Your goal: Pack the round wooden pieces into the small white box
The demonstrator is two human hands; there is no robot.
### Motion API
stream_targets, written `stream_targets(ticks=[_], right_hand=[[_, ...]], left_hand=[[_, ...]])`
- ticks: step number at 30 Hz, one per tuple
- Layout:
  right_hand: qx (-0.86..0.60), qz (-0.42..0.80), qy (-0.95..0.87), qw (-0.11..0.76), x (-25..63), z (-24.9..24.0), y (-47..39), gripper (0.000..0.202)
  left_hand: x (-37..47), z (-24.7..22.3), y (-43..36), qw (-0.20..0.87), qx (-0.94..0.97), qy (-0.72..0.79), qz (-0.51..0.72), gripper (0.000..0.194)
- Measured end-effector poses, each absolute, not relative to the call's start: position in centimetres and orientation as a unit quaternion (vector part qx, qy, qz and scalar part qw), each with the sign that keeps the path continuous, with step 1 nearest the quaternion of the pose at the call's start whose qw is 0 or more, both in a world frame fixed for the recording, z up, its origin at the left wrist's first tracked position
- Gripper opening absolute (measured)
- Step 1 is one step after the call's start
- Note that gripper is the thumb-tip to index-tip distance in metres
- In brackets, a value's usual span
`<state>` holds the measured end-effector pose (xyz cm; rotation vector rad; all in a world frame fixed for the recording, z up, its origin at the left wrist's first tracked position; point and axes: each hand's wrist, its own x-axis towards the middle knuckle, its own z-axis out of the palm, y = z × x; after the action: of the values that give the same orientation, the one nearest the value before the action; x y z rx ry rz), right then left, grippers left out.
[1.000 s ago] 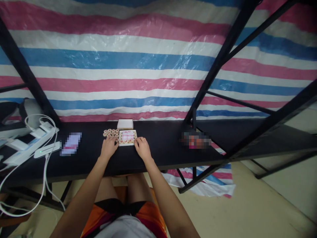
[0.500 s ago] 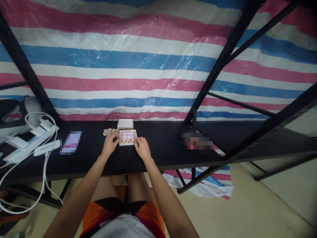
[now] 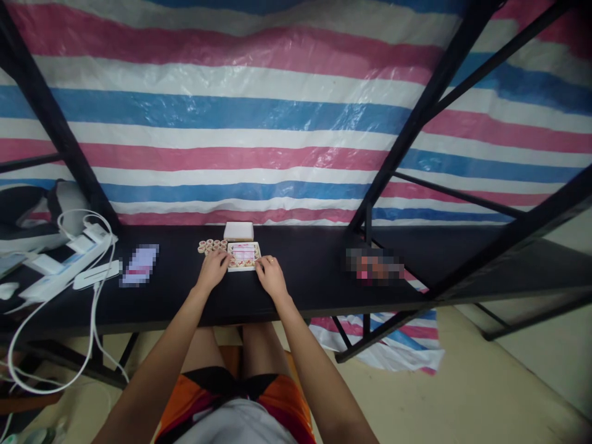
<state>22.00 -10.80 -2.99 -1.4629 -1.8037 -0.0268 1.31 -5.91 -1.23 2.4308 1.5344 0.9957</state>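
Note:
A small white open box stands on the black table, with round wooden Chinese chess pieces inside along its edges and a pink-and-white printed packet in the middle. My left hand is bent round the box's left front side, fingertips at the rim. At the right front corner, my right hand has its fingers curled against the box; a ring shows on one finger. Whether a single piece is under either set of fingertips is too small to see. Loose pieces sit grouped just left of the box.
Behind the box lies its white lid. To the left are a blurred-out phone-like item, a white flat device and a power strip with cables. A blurred item lies right, near the black metal frame.
The view has shifted slightly, so everything sits a little further right. My left fingers have closed in on the box's left side. My right hand stays at its right corner.

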Motion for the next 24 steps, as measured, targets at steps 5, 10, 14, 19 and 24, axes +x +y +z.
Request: stream_targets(ticks=[5, 10, 14, 19, 24], right_hand=[[-0.58, 0.003, -0.703, 0.411, 22.1, -3.1, -10.7, 0.024], [-0.586, 0.012, -0.695, 0.416, 22.1, -2.9, -10.7, 0.023], [-0.586, 0.011, -0.696, 0.414, 22.1, -2.8, -10.8, 0.023], [-0.58, 0.012, -0.698, 0.421, 22.1, -3.0, -10.8, 0.025], [-0.579, 0.011, -0.698, 0.422, 22.2, -3.3, -10.7, 0.024]], left_hand=[[0.6, -1.2, -6.1, -0.011, 0.702, 0.652, 0.287, 0.035], [0.7, -0.9, -6.7, -0.057, 0.701, 0.677, 0.216, 0.034], [0.8, -0.6, -7.0, -0.091, 0.704, 0.673, 0.207, 0.032], [1.0, -0.3, -7.3, -0.07, 0.721, 0.66, 0.196, 0.03], [1.1, -0.1, -7.5, -0.055, 0.714, 0.67, 0.195, 0.025]])
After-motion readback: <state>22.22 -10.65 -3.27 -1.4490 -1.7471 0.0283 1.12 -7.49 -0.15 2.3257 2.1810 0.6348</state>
